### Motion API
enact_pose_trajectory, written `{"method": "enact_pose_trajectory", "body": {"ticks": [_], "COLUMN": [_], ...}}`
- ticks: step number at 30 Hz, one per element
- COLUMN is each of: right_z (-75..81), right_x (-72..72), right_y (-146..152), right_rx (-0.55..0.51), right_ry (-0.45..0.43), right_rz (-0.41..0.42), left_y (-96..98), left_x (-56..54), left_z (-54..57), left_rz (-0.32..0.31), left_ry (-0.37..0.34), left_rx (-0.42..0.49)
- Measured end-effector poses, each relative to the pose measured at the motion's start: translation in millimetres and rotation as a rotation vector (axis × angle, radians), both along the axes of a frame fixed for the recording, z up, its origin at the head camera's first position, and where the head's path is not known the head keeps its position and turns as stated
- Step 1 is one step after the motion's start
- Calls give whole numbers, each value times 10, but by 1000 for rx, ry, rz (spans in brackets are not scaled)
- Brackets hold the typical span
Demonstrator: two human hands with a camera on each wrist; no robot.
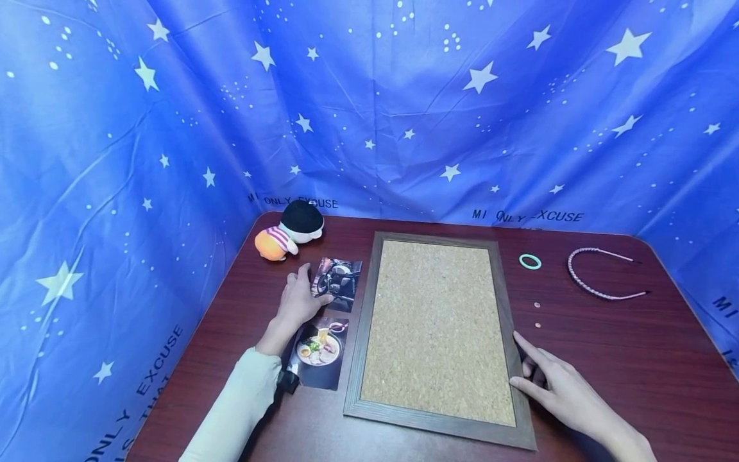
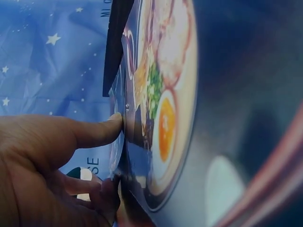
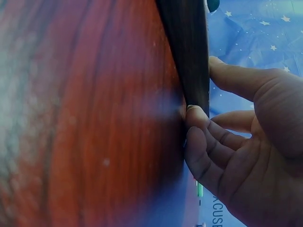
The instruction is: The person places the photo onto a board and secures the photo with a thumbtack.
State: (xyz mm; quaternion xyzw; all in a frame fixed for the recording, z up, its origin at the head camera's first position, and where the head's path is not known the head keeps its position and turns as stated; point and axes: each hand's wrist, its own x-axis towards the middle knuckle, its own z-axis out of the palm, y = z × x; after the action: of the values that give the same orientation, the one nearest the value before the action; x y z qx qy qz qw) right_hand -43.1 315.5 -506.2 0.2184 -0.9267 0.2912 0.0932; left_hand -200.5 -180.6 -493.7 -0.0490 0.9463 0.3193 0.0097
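cork board (image 1: 439, 327): tan, speckled; grey-brown wood-grain frame (image 1: 365, 327); on dark-red table (image 1: 623, 346) | right hand (image 1: 551, 382): partly closed, pinching board's right edge | left hand (image 1: 299, 300): loosely spread, gripping nothing, thumb on motorcycle photo (image 1: 345, 285) | ramen photo (image 1: 317, 353): dark background; both photos left of board

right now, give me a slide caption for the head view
Left hand on the upper photo, right hand at the framed corkboard.

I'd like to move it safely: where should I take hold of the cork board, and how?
Probably by the long right side of the frame, coming from the right, thumb on top and fingers under the outer edge. The cork board lies face up, that edge is straight and slim, and two photos sit close along its left.
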Motion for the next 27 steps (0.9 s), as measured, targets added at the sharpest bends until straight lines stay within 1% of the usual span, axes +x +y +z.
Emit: {"method": "enact_pose_trajectory", "body": {"ticks": [2,5,6,9,12,16,22,27], "right_z": [3,7,8,9,7,-2,-8,-13], "right_x": [1,3,4,4,1,1,-7,-7], "right_y": [-2,-4,-5,-6,-6,-5,-7,-5], "right_rx": [2,7,9,10,14,19,11,12], "right_ry": [-3,-8,-9,-6,1,8,14,28], "right_rz": [-1,-6,-8,-13,-14,-16,-8,-11], "left_y": [-32,-100,-122,-194,-262,-331,-395,-389], "left_x": [-40,-122,-150,-233,-293,-337,-394,-446], "left_z": [-59,-218,-268,-436,-557,-628,-665,-676], "left_rz": [-5,-20,-26,-51,-64,-66,-32,-25], "left_ry": [21,63,70,119,158,192,223,230], "left_rx": [9,5,-3,-26,-18,8,55,141]}}
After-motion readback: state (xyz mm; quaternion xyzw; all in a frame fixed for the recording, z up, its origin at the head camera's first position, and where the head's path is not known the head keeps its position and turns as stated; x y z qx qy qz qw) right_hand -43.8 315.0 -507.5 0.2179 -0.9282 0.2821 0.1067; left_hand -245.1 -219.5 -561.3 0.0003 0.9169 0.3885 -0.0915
